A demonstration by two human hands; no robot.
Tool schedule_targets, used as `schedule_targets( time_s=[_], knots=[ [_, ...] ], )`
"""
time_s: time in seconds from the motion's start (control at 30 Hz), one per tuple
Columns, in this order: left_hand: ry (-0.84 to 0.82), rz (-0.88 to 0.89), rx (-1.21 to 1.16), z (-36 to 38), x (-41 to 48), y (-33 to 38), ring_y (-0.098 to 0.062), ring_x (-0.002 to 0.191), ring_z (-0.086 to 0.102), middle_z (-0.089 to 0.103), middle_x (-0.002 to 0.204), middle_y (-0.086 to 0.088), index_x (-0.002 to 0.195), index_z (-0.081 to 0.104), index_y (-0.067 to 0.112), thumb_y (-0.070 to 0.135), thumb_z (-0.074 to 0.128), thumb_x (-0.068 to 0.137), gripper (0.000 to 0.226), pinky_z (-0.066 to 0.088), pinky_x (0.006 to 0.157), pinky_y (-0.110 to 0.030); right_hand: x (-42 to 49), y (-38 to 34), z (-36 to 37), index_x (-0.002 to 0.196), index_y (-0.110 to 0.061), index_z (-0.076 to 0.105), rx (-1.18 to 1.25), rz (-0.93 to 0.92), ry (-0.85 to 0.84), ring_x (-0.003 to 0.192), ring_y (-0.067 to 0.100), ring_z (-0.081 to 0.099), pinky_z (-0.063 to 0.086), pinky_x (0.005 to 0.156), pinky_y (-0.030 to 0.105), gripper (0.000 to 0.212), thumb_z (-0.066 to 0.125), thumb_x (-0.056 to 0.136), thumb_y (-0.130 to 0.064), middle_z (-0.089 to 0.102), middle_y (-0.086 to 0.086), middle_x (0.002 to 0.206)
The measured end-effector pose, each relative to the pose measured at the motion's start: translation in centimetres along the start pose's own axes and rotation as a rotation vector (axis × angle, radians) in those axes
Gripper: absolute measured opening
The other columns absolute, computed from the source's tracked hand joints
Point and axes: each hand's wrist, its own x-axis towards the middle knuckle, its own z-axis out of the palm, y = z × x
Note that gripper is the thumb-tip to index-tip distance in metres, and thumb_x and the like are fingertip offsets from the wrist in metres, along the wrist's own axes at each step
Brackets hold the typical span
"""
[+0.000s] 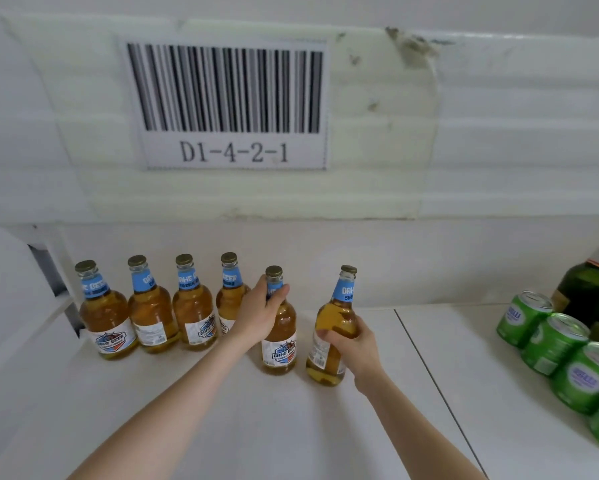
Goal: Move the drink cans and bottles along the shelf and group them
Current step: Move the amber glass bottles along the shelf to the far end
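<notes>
The left hand (260, 317) clasped the neck of an amber glass beer bottle (280, 351) with a blue neck label. It stood upright on the white shelf (222, 427), cap up, just right of a row of four matching bottles (149, 313). The right hand (351, 344) gripped the body of a second amber bottle (338, 317) beside it, cap up, leaning slightly right. Green aluminium cans (554, 344) stood well apart at the right.

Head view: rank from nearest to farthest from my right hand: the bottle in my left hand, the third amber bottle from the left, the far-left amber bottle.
From the right hand, gripping the rightmost bottle:
1. The held bottle in the left hand, just left.
2. The third amber bottle, mid-row.
3. The far-left amber bottle, row's end.
</notes>
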Motion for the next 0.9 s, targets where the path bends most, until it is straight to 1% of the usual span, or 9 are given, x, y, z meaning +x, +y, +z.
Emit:
schedule_targets(
  time_s=[0.07,0.17,0.23,0.3,0.37,0.47,0.6,0.8,0.9],
  knots=[
    [0.017,-0.047,-0.093,-0.2,-1.0,0.1,-0.015,0.101,0.062,0.066,0.105,-0.005,0.118,0.052,0.013,0.038,0.046,0.100,0.032,0.041,0.076,-0.015,-1.1,0.0,-0.5,0.115,-0.027,0.058,0.032,0.021,-0.011,0.098,0.022,0.066,0.056,0.082,0.039,0.055,0.085,0.067,-0.017,0.068,0.000,0.108],
    [0.013,-0.132,-0.243,-0.4,-2.5,0.1,-0.015,0.110,0.059,0.065,0.112,-0.005,0.121,0.050,0.019,0.039,0.046,0.100,0.029,0.038,0.088,-0.024,-2.8,0.3,-1.2,0.115,-0.024,0.060,0.062,0.051,-0.025,0.096,0.025,0.068,0.057,0.087,0.047,0.052,0.083,0.070,-0.013,0.070,0.004,0.106],
    [0.007,-0.159,-0.277,-0.4,-3.5,0.0,-0.015,0.113,0.058,0.064,0.115,-0.004,0.121,0.049,0.025,0.040,0.047,0.100,0.026,0.039,0.093,-0.028,-3.9,0.4,-1.5,0.115,-0.023,0.061,0.091,0.065,-0.035,0.097,0.026,0.069,0.056,0.087,0.049,0.050,0.083,0.071,-0.013,0.070,0.005,0.106],
    [0.012,-0.179,-0.293,-0.4,-4.4,0.0,-0.016,0.117,0.057,0.063,0.119,-0.003,0.126,0.048,0.025,0.042,0.048,0.099,0.032,0.040,0.100,-0.033,-4.9,0.7,-2.0,0.115,-0.023,0.061,0.114,0.088,-0.037,0.097,0.027,0.069,0.056,0.088,0.050,0.053,0.085,0.068,-0.016,0.071,0.006,0.106],
    [0.012,-0.199,-0.292,-0.3,-5.4,0.3,-0.017,0.120,0.055,0.063,0.123,-0.003,0.134,0.047,0.022,0.044,0.048,0.099,0.041,0.039,0.103,-0.035,-6.0,0.9,-2.5,0.116,-0.024,0.061,0.125,0.108,-0.037,0.098,0.029,0.069,0.056,0.088,0.051,0.056,0.086,0.065,-0.020,0.071,0.006,0.107],
    [0.015,-0.196,-0.296,-0.1,-7.0,0.9,-0.018,0.119,0.055,0.063,0.122,-0.005,0.134,0.047,0.019,0.043,0.048,0.098,0.043,0.040,0.103,-0.036,-7.4,0.9,-3.6,0.115,-0.023,0.062,0.130,0.105,-0.040,0.096,0.028,0.069,0.057,0.085,0.049,0.060,0.085,0.059,-0.024,0.071,0.007,0.106],
    [0.015,-0.205,-0.309,0.3,-9.2,2.0,-0.018,0.117,0.055,0.064,0.120,-0.004,0.131,0.050,0.019,0.044,0.048,0.099,0.041,0.040,0.096,-0.032,-9.3,0.6,-5.6,0.113,-0.022,0.062,0.136,0.085,-0.035,0.096,0.028,0.068,0.057,0.081,0.044,0.045,0.081,0.073,-0.014,0.070,0.008,0.106],
    [0.041,-0.176,-0.329,1.9,-13.0,5.1,-0.014,0.107,0.059,0.066,0.110,-0.004,0.113,0.053,0.024,0.040,0.047,0.100,0.022,0.040,0.087,-0.028,-12.4,0.2,-9.0,0.113,-0.022,0.061,0.118,0.068,-0.045,0.096,0.028,0.069,0.057,0.083,0.046,0.049,0.083,0.070,-0.016,0.070,0.008,0.107],
    [0.066,-0.166,-0.327,3.5,-15.2,6.7,-0.015,0.106,0.060,0.067,0.108,-0.004,0.114,0.054,0.022,0.040,0.048,0.100,0.024,0.044,0.088,-0.029,-14.6,0.1,-11.4,0.113,-0.023,0.061,0.100,0.066,-0.029,0.096,0.027,0.069,0.057,0.085,0.048,0.048,0.083,0.071,-0.015,0.070,0.006,0.105]
  ],
)
